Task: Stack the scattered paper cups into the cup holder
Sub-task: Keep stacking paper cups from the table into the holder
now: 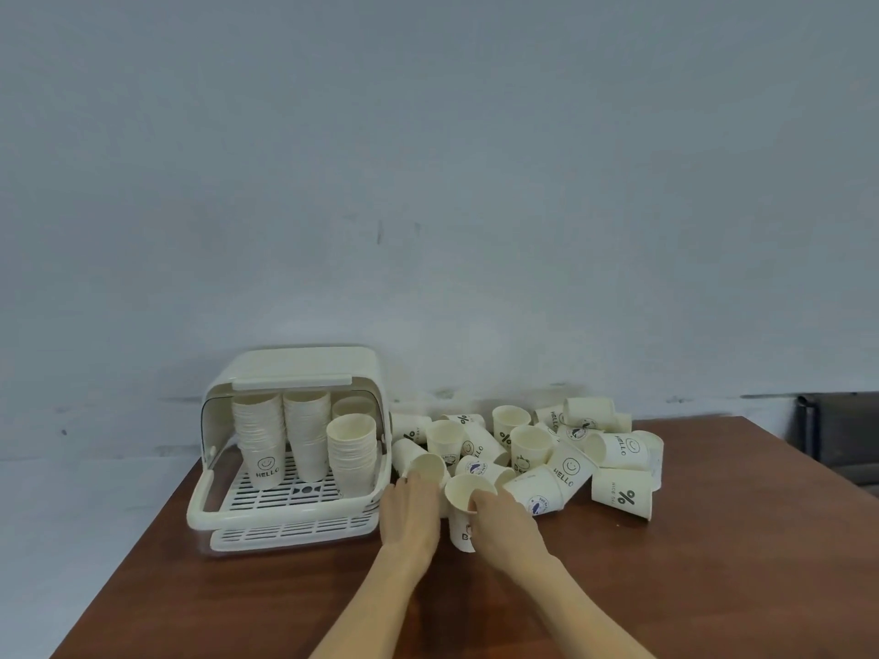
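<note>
The right hand [504, 516] gripped an upright cup [463, 511] at its rim, fingers curled over the edge; the left hand [411, 508] lay open beside it, touching a tipped cup [418, 461]. Light, thin-walled and easily crushed, cups seemed best held gently near the stiffer rim. More cups [571, 449] littered the table [713, 587] right of the holder [285, 449], already holding stacks.

You've got a brown wooden table [713, 587] pushed up against a pale grey-blue wall [428, 159]. The wall's kinda scuffed, with one small dark mark just above the table. Off the table's far right corner sits something dark [839, 430], too blurry to name.
</note>
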The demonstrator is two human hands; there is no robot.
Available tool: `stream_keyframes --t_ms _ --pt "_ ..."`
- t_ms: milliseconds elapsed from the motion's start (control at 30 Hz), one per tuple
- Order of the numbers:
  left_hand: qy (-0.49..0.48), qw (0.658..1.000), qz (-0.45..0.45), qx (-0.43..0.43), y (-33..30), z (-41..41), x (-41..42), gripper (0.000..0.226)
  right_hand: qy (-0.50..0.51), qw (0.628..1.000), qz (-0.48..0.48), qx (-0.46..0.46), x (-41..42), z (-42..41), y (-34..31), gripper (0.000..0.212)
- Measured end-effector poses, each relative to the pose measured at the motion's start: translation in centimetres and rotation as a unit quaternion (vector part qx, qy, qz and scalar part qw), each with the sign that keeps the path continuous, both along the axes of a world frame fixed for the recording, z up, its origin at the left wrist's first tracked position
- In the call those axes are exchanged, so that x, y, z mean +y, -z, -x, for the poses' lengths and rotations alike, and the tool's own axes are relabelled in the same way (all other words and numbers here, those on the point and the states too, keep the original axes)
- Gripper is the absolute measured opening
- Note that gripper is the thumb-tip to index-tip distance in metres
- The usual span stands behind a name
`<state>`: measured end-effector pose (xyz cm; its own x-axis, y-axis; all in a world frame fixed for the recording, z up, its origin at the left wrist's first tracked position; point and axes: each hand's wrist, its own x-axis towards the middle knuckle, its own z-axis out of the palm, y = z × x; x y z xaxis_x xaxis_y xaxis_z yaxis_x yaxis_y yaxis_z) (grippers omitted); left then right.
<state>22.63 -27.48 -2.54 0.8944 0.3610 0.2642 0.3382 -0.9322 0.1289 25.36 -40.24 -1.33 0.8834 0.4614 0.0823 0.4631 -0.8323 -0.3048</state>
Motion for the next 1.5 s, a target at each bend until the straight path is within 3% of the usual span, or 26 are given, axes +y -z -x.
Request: stream_keyframes --t_ms 133,433,633,767,933,1500 --pt "0.000 1.000 -0.020 0.021 -0.3 0.3 -0.4 0.028 0.010 1.000 -0.008 -0.001 -0.4 0.0 0.3 0.020" --pt "0.028 0.999 -0.008 -0.018 -2.2 2.4 0.3 0.020 0.007 0.999 -0.024 -0.031 0.1 1.1 -0.3 0.014" --pt "0.021 0.996 0.038 -0.074 -3.8 3.2 1.5 0.016 -0.002 0.998 -0.032 -0.046 1.1 2.0 -2.3 0.008" --pt "0.020 0.990 0.073 -0.122 -4.6 3.4 2.5 0.021 0.002 0.997 -0.028 -0.073 2.0 2.7 -3.5 0.017" --pt "0.022 0.981 0.103 -0.162 -5.9 4.3 3.9 0.028 0.001 0.995 -0.043 -0.085 3.6 3.2 -4.6 0.008" --pt "-0.079 0.967 0.068 -0.231 -7.5 10.0 12.8 0.029 -0.095 0.981 -0.109 -0.129 12.4 7.1 -7.1 0.017"
